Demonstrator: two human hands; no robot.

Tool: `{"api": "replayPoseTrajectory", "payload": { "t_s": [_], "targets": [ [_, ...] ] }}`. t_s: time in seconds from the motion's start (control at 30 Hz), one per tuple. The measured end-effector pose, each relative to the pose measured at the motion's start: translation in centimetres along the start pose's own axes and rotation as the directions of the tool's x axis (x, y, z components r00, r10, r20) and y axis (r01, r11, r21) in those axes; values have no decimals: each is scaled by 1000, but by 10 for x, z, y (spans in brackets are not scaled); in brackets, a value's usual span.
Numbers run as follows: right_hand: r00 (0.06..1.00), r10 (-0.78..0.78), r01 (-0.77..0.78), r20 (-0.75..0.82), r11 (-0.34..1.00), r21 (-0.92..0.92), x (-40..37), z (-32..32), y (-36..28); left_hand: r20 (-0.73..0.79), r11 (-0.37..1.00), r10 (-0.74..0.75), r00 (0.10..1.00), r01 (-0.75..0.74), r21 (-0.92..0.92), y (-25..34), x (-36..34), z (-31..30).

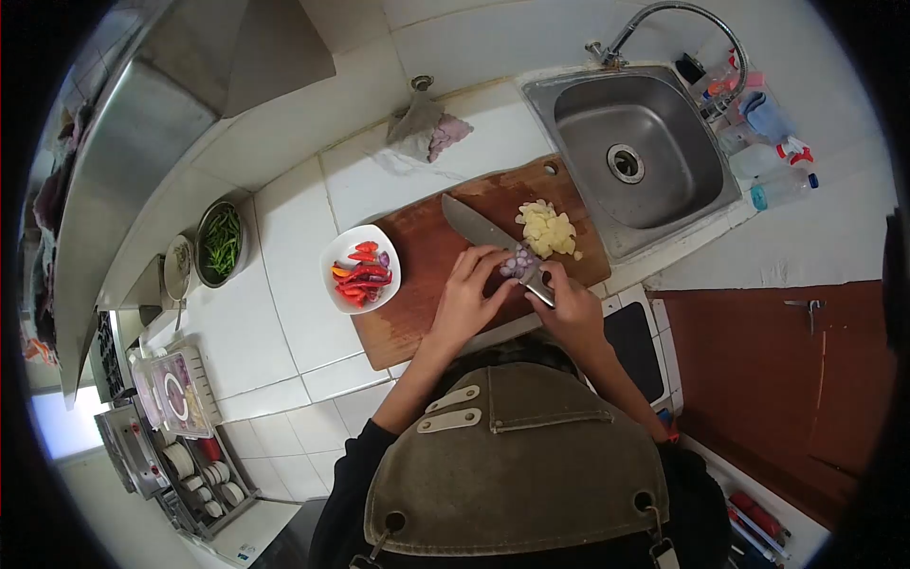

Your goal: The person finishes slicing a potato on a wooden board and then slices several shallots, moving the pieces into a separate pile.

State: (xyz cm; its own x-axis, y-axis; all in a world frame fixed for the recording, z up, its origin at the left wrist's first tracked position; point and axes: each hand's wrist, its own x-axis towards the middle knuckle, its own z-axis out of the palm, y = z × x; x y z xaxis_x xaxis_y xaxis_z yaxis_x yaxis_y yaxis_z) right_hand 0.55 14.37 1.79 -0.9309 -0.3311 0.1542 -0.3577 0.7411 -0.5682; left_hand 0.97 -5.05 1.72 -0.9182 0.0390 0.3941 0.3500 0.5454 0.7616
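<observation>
A wooden cutting board lies on the white tiled counter. My right hand is closed round the handle of a knife, whose blade points to the upper left over the board. Beside the blade, at the handle end, sits a small pile of sliced shallots. My left hand is bent next to that pile, its fingertips touching the shallots. Pale yellow slices are heaped at the board's upper right. Red chillies fill part of a white bowl at the board's left edge.
A steel sink with a curved faucet is at the upper right, bottles beside it. A cloth hangs at the wall. Left are a bowl of green chillies, a plastic container and a dish rack.
</observation>
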Motion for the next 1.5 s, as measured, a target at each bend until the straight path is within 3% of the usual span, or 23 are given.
{"api": "replayPoseTrajectory", "payload": {
  "t_s": [0.07,0.13,0.3,0.37,0.53,0.7,1.0,1.23,1.4,1.5],
  "targets": [
    [1000,-17,17,4,1000,4,-2,0,-4,30,1000,14,999,-14,-4,-5,-1,7],
    [1000,-7,7,3,1000,5,-3,1,-5,58,965,-168,984,176,-196,-6,0,11],
    [1000,4,-4,25,1000,3,-7,1,-1,114,959,-234,965,248,-133,3,4,9],
    [998,30,-30,54,1000,-7,-6,-1,-1,166,927,-288,943,318,-197,12,7,5],
    [996,49,-51,77,998,29,-1,-5,-6,133,909,-327,936,350,-228,4,3,13],
    [986,-14,11,167,1000,21,11,-13,-6,-9,908,-373,928,363,-209,10,4,22],
    [950,-111,120,292,993,-11,28,-16,-6,-110,913,-386,916,362,-188,11,12,31],
    [935,-163,162,316,986,29,24,-10,3,-64,926,-353,933,339,-165,11,31,41],
    [925,-92,67,369,994,81,20,-13,10,-88,944,-304,948,288,-162,13,41,36],
    [931,-109,62,350,988,143,17,-17,19,-93,913,-403,910,394,-103,16,45,26]
  ]
}}
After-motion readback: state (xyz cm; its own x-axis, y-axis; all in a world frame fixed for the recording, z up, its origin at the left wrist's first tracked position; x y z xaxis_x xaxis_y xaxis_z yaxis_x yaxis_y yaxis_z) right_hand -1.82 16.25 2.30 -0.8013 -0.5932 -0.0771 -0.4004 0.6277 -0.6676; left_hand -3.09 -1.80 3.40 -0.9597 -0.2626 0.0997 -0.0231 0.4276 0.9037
